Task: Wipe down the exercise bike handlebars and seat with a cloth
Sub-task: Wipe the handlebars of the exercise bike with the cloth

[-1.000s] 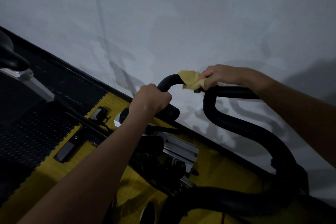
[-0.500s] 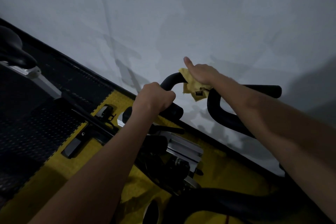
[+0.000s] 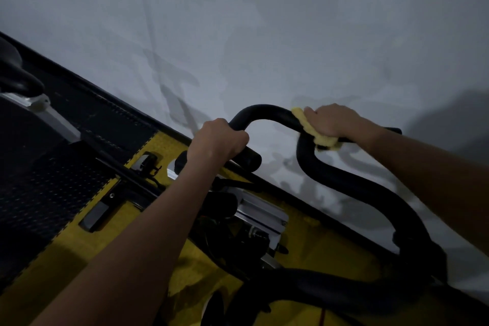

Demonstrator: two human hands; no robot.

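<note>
The black curved handlebars [image 3: 267, 112] of the exercise bike loop across the middle of the view. My left hand [image 3: 217, 141] grips the left end of the bar, fingers curled round it. My right hand [image 3: 332, 120] wraps a yellow cloth [image 3: 321, 139] round the upper right stretch of the bar, and the cloth peeks out above and below my fingers. The black seat [image 3: 16, 71] shows only partly at the far left edge.
A pale wall [image 3: 264, 21] fills the upper half, close behind the bars. Below lie yellow [image 3: 66, 259] and black floor mats [image 3: 31, 180]. The bike's silver slider [image 3: 262, 213] and dark frame sit under the bars.
My right hand has slid with the cloth to the right along the top bar, away from the left bend. The left hand keeps its grip.
</note>
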